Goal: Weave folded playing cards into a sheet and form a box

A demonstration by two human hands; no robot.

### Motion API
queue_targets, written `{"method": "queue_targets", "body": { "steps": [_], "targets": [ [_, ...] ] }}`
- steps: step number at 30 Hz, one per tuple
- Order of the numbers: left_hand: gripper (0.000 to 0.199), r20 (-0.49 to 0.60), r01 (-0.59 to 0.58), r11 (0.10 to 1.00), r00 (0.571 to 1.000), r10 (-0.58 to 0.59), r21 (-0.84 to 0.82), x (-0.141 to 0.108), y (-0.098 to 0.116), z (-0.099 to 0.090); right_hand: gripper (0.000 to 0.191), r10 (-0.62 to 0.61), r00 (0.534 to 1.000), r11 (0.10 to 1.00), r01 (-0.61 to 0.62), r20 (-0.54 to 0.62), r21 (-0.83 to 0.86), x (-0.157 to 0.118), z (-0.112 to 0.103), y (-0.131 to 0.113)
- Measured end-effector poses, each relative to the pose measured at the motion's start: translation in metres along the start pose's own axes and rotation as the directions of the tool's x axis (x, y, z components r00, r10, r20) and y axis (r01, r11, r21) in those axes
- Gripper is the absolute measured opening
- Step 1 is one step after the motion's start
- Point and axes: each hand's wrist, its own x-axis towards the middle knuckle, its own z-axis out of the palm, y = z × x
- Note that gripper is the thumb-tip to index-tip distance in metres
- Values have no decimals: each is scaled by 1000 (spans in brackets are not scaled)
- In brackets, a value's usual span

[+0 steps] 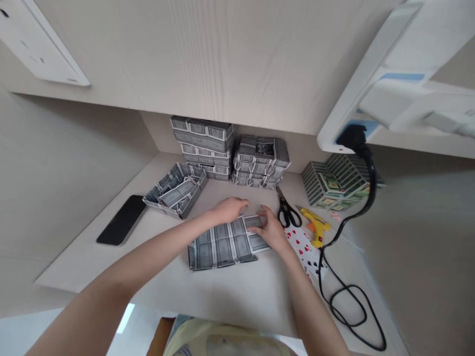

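A flat panel of joined playing cards, grey patterned backs up, lies in front of me on the table. My right hand grips a playing card at the panel's right end, with the thumb over its face and the fingers at its far edge. Just beyond the panel's far edge is my left hand. Its finger and thumb are apart, and I see nothing between them. The panel's left and near edges look slightly raised.
Behind stand stacked card boxes and another card stack. An open card tray and phone lie left. Scissors, a yellow glue gun, face-up cards, a black cable and green-striped boxes lie right.
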Motion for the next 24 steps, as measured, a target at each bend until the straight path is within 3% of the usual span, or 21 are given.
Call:
{"method": "queue_targets", "body": {
  "steps": [3, 5, 9, 12, 16, 20, 24],
  "targets": [
    [22, 128, -92, 995, 987, 97, -37, -1, -10, -11, 83, 81, 996, 997, -81, 27, 2, 0, 3, -1],
    [24, 215, -152, 985, 962, 166, -83, -3, -15, -17, 75, 97, 994, 995, -97, 46, -2, 0, 6, -3],
    [47, 312, -287, 948, 896, 316, -136, -8, -18, -23, 54, 108, 993, 992, -105, 38, -67, -5, 11, -11],
    [30, 260, -302, 942, 907, 331, -146, -7, -18, -20, 40, 120, 992, 987, -115, 41, -110, -8, 12, -18],
    [10, 193, -197, 958, 952, 238, -207, -6, -16, -13, 20, 176, 976, 984, -177, 128, 0, -9, 8, -21],
    [17, 92, -105, 986, 989, 117, -130, -7, -13, -6, 14, 171, 975, 966, -194, 143, 170, -8, 12, -16],
    [18, 26, -54, 995, 998, 57, -82, -7, -13, -1, 11, 176, 971, 871, -231, 163, 434, -7, 20, -10]
  ]
}}
